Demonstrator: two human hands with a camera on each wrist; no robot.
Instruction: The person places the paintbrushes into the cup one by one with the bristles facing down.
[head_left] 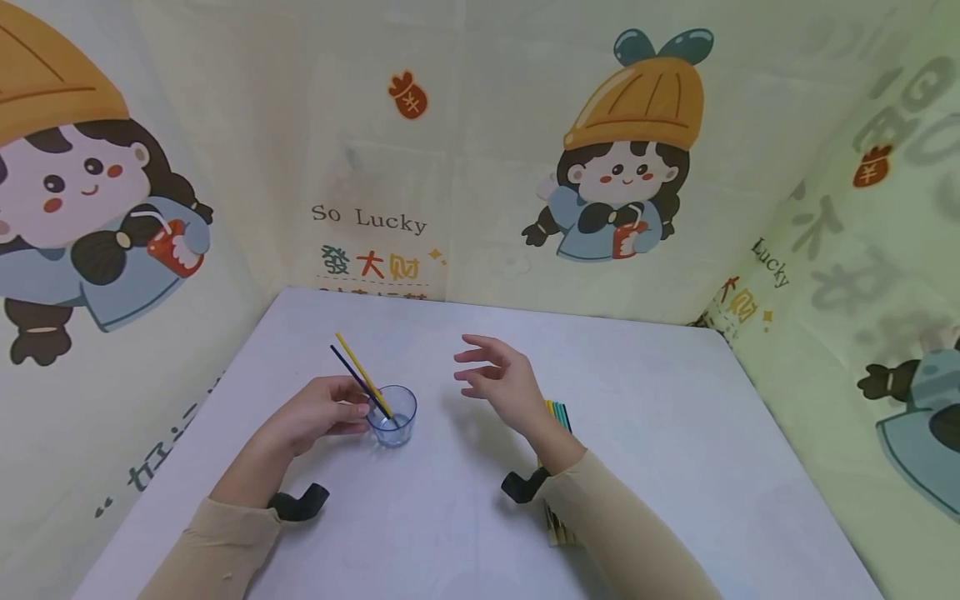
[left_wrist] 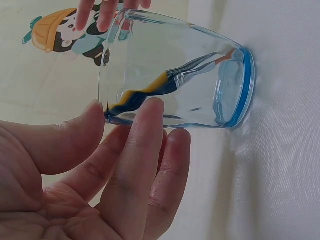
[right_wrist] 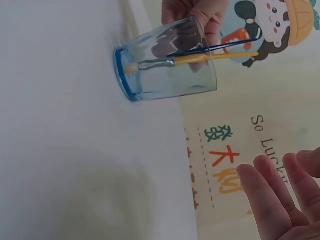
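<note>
A clear glass cup [head_left: 402,433] with a blue base stands on the table, left of its middle. Two paintbrushes lean in it bristles down, one with a yellow handle [right_wrist: 190,59] and one with a dark blue handle [right_wrist: 227,46]. My left hand [head_left: 322,414] holds the cup's left side, with the thumb at the rim and the fingers along the wall. To the right of the cup, my right hand [head_left: 504,385] hovers above the table, fingers spread and slightly bent, holding nothing.
Several more paintbrushes [head_left: 560,414] lie side by side on the white table [head_left: 675,433], partly hidden under my right forearm. Black wrist-camera mounts [head_left: 300,503] stick out from both wrists. Cloth walls [head_left: 495,167] with cartoon prints rise behind and at both sides.
</note>
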